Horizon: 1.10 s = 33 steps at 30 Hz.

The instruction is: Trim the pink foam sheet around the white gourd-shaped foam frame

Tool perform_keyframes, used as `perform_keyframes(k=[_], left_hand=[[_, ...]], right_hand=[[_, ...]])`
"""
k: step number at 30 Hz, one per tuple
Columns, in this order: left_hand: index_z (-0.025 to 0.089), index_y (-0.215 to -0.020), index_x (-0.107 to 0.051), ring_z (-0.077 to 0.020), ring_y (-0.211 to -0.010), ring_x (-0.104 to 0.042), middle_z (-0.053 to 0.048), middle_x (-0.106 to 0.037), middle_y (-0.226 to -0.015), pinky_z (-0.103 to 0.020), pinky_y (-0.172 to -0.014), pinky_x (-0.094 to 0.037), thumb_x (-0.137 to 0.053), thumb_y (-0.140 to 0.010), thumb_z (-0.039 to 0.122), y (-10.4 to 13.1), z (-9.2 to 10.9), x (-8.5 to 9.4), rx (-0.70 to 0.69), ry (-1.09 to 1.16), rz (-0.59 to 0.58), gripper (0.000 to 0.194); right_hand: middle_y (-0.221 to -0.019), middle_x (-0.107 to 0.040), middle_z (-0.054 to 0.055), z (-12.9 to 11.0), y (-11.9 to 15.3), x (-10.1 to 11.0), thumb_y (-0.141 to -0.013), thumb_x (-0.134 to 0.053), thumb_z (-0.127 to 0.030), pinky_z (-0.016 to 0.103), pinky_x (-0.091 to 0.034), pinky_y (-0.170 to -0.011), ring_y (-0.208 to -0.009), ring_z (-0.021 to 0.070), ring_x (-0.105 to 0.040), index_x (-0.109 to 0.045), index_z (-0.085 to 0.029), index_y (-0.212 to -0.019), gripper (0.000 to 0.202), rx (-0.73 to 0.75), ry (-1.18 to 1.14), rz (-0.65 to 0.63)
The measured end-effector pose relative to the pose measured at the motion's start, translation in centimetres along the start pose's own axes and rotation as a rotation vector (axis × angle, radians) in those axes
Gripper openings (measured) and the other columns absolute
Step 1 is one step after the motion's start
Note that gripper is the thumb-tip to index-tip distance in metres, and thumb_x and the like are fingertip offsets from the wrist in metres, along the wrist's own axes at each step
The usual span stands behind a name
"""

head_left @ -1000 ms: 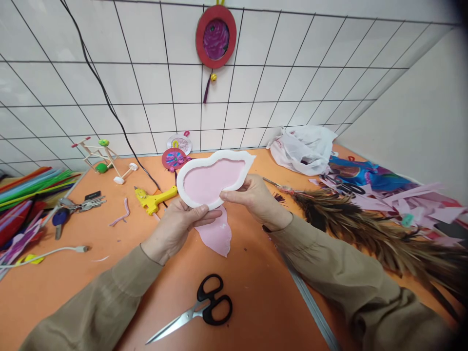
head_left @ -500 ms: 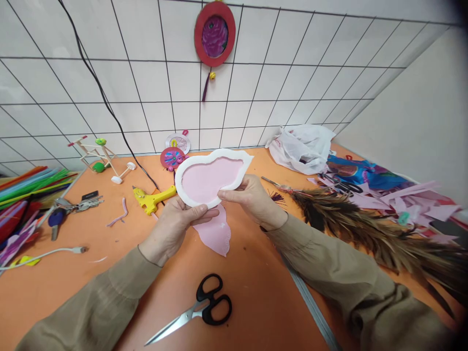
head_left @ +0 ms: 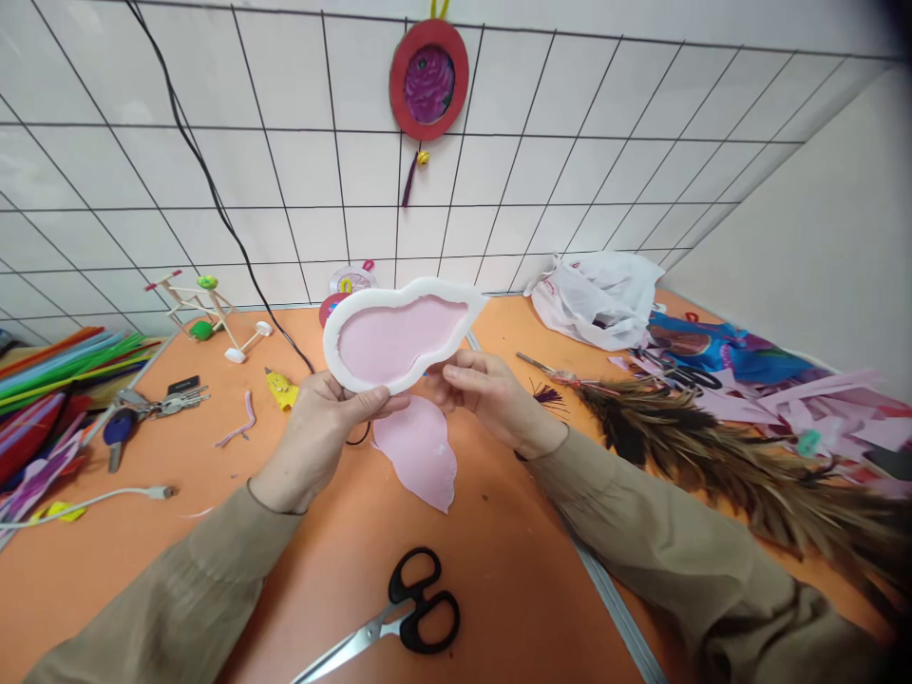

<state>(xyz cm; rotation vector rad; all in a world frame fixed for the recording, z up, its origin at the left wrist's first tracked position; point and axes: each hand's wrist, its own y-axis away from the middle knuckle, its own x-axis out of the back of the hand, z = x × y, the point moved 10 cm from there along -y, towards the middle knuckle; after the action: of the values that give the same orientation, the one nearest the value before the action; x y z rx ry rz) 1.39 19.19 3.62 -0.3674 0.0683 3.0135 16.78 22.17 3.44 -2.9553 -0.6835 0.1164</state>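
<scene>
A white frame [head_left: 406, 294] of curved, pointed outline, with a pale pink sheet [head_left: 385, 338] filling its middle, is held up over the table. My left hand [head_left: 320, 423] grips its lower left edge, thumb in front and fingers behind. Close to the lower right edge, my right hand [head_left: 499, 404] has its thumb off the frame and its fingers loosely bent; whether a fingertip touches the back I cannot tell. Below lies a pink cut-out piece [head_left: 420, 456] of similar curved shape on the table. Black-handled scissors [head_left: 406, 608] lie nearer me, blades pointing lower left.
At left are a partly hidden yellow glue gun [head_left: 281, 389], keys [head_left: 175, 401], a white cable [head_left: 106, 496] and coloured pipe cleaners [head_left: 78, 356]. To the right lie brown feathers [head_left: 684, 437], a white plastic bag [head_left: 598, 299] and pink scraps [head_left: 805, 418]. A tiled wall stands behind.
The frame has tilted and shifted slightly left with my left hand. My right thumb has come off the frame's front face. The whole view has moved a little.
</scene>
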Motion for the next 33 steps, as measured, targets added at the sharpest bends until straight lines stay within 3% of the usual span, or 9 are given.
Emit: perform_keyframes(k=[5, 7, 9, 11, 16, 23, 26, 30, 33], left_hand=[[0.016, -0.083, -0.081, -0.0360, -0.096, -0.077, -0.012, -0.081, -0.085, -0.048, -0.097, -0.058, -0.091, -0.065, 0.030, 0.1, 1.2, 0.8, -0.025, -0.032, 0.051, 0.025], [0.016, -0.084, -0.081, -0.0357, -0.095, -0.077, -0.012, -0.081, -0.086, -0.049, -0.098, -0.058, -0.091, -0.065, 0.030, 0.1, 1.3, 1.0, -0.018, -0.020, 0.056, 0.025], [0.016, -0.085, -0.082, -0.0348, -0.093, -0.077, -0.012, -0.081, -0.088, -0.048, -0.097, -0.059, -0.091, -0.065, 0.029, 0.0, 1.2, 1.0, -0.003, -0.001, 0.054, 0.026], [0.015, -0.086, -0.082, -0.0334, -0.091, -0.078, -0.012, -0.082, -0.091, -0.047, -0.096, -0.060, -0.091, -0.065, 0.028, 0.0, 1.1, 1.1, 0.006, 0.019, 0.048, 0.026], [0.016, -0.085, -0.081, -0.0293, -0.090, -0.078, -0.010, -0.082, -0.091, -0.038, -0.090, -0.063, -0.089, -0.067, 0.025, 0.0, 0.9, 1.0, 0.040, 0.042, 0.033, 0.022], [0.016, -0.081, -0.080, -0.0284, -0.080, -0.078, -0.009, -0.081, -0.084, -0.041, -0.086, -0.062, -0.090, -0.063, 0.029, -0.1, 1.7, 1.2, 0.025, -0.034, 0.038, 0.024], [0.016, -0.078, -0.079, -0.0290, -0.080, -0.077, -0.009, -0.080, -0.081, -0.041, -0.085, -0.061, -0.090, -0.060, 0.030, -0.1, 2.9, 1.3, -0.027, -0.171, 0.044, 0.025], [0.017, -0.070, -0.077, -0.0277, -0.079, -0.075, -0.006, -0.079, -0.073, -0.036, -0.074, -0.059, -0.082, -0.068, 0.029, 0.2, 5.4, 1.9, -0.155, -0.530, 0.113, 0.013], [0.018, -0.071, -0.077, -0.0238, -0.072, -0.071, -0.003, -0.078, -0.071, -0.033, -0.066, -0.054, -0.077, -0.073, 0.027, 0.5, 6.9, 2.0, -0.253, -0.762, 0.143, 0.009]], right_hand=[[-0.063, -0.065, -0.001, -0.3, 3.4, -5.9, -0.071, -0.075, -0.027, 0.027, -0.045, -0.056, -0.058, 0.0134, -0.058, -0.069, -0.019, -0.070, 0.010, -0.048, 0.275, -0.376], [-0.075, -0.070, 0.001, 0.2, 7.4, -11.0, -0.074, -0.074, -0.029, 0.027, -0.040, -0.056, -0.065, 0.0142, -0.059, -0.071, -0.019, -0.080, 0.012, 0.131, 0.731, -0.767], [-0.082, -0.070, 0.004, 2.0, 10.1, -13.6, -0.082, -0.070, -0.032, 0.029, -0.028, -0.050, -0.064, 0.0157, -0.057, -0.070, -0.018, -0.089, 0.016, 0.221, 1.105, -0.924], [-0.090, -0.070, 0.007, 3.2, 11.6, -15.0, -0.088, -0.064, -0.028, 0.031, -0.025, -0.049, -0.069, 0.0176, -0.058, -0.069, -0.015, -0.098, 0.016, 0.282, 1.299, -0.957], [-0.090, -0.068, 0.007, 4.6, 12.2, -15.7, -0.097, -0.053, -0.024, 0.032, -0.023, -0.048, -0.070, 0.0199, -0.058, -0.065, -0.016, -0.100, 0.015, 0.311, 1.380, -0.906], [-0.084, -0.065, 0.005, 2.9, 11.9, -15.0, -0.093, -0.055, -0.017, 0.032, -0.018, -0.044, -0.062, 0.0178, -0.055, -0.062, -0.017, -0.095, 0.008, 0.365, 1.403, -0.964], [-0.099, -0.066, 0.006, 2.0, 11.0, -14.3, -0.093, -0.057, -0.025, 0.031, -0.027, -0.048, -0.066, 0.0164, -0.056, -0.060, -0.020, -0.115, 0.023, 0.265, 1.250, -1.021], [-0.104, -0.067, 0.009, 1.6, 9.5, -13.5, -0.088, -0.053, -0.007, 0.031, -0.042, -0.069, -0.084, 0.0200, -0.059, -0.049, -0.016, -0.141, 0.054, 0.274, 1.227, -1.015], [-0.104, -0.065, 0.009, 0.7, 8.7, -12.6, -0.086, -0.055, -0.005, 0.034, -0.044, -0.081, -0.085, 0.0193, -0.057, -0.052, -0.018, -0.142, 0.058, 0.306, 1.183, -0.944]])
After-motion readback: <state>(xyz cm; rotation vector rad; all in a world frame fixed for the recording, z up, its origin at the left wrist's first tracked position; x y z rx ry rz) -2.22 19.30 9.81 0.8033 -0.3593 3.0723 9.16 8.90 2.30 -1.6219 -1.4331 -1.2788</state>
